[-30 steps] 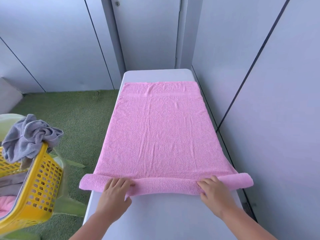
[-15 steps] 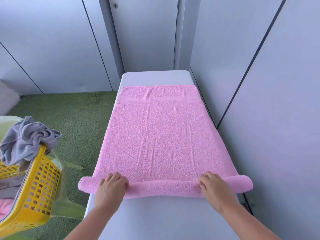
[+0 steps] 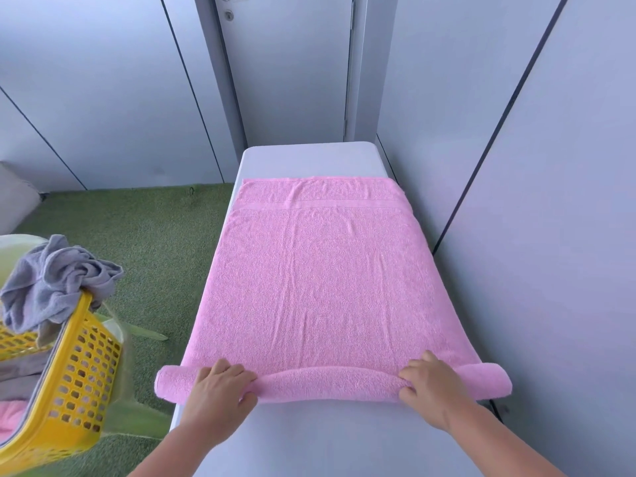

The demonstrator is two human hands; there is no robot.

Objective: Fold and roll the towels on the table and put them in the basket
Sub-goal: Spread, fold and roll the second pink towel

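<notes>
Lying lengthwise on the white tabletop [image 3: 327, 438], the pink towel [image 3: 320, 280] is spread flat over its middle and far part. Its near end is wound into a roll [image 3: 330, 385] that runs across the tabletop and sticks out past both sides. Compared with half a second ago, the roll is a little thicker and sits farther up the towel, leaving more bare tabletop in front of it. Both forearms reach in from the near edge. The left hand [image 3: 218, 390] grasps the roll toward its left end and the right hand [image 3: 433, 387] toward its right end, fingers [image 3: 223, 368] curled over the top and thumbs against the near side. Left of the tabletop, above green turf [image 3: 137, 235], a yellow basket [image 3: 79, 373] holds a crumpled grey towel [image 3: 58, 280] spilling over its rim, with pink cloth [image 3: 7, 414] lower inside.
</notes>
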